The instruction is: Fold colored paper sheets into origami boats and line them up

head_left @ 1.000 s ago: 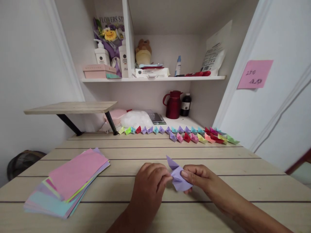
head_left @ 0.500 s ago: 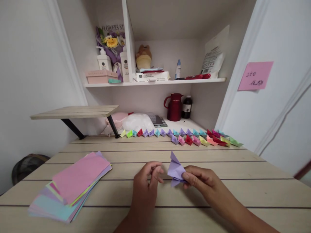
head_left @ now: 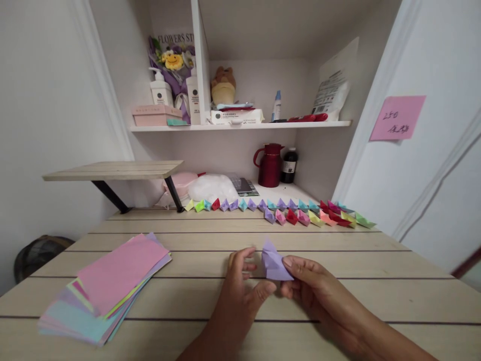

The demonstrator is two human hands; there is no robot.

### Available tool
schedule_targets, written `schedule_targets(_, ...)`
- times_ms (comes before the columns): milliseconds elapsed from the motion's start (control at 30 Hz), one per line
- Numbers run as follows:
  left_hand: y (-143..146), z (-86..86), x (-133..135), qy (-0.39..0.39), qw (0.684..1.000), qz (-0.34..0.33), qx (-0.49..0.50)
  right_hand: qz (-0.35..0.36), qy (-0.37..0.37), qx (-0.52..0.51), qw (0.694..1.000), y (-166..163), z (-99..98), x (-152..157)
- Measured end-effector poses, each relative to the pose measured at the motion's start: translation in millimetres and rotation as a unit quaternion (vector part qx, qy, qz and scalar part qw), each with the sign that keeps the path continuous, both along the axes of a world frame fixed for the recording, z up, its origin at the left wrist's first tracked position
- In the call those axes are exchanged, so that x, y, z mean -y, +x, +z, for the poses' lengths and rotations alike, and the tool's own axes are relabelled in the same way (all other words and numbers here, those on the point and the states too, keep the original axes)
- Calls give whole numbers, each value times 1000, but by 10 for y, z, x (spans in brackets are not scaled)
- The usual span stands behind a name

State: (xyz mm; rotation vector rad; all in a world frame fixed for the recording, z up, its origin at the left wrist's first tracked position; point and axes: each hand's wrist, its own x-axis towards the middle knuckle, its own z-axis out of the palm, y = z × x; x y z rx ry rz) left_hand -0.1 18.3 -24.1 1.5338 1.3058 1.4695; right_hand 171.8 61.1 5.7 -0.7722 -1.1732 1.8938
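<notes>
A partly folded piece of purple paper (head_left: 275,264) is pinched at its right side between the thumb and fingers of my right hand (head_left: 313,281). My left hand (head_left: 246,286) is just left of the paper, thumb and fingers apart, holding nothing. Its fingertips are close to the paper's left edge; whether they touch it I cannot tell. Beyond my hands, several small folded paper boats (head_left: 291,216) in many colours stand in two rows. A fanned stack of coloured paper sheets (head_left: 122,273), pink on top, lies to the left on the slatted tabletop (head_left: 180,301).
A small raised wooden shelf (head_left: 112,170) on black legs stands at the back left. Behind the boats are a red jug (head_left: 269,165), a dark bottle (head_left: 289,165) and a white plastic bag (head_left: 213,188). A pink note (head_left: 398,118) hangs on the right wall.
My left hand has moved right towards the purple paper, and its thumb and fingers have spread. The paper has turned in my right hand and shows a broader face.
</notes>
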Motion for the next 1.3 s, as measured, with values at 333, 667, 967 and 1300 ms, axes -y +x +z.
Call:
schedule_targets(333, 73, 74, -22, -103, 989, -44, 92, 43, 95, 100, 990, -66, -9, 108)
schedule_targets(667, 14, 113, -67, -120, 976, -80, 166, -117, 315, 266, 903, 195, 103, -57)
schedule_targets(967, 53, 222, 51, 24, 997, -52, -60, -26, 355, 241, 903, 84, 54, -70)
schedule_targets(1300, 40, 163, 16, -165, 965, -170, 111, -13, 388, 244, 889, 75, 158, 26)
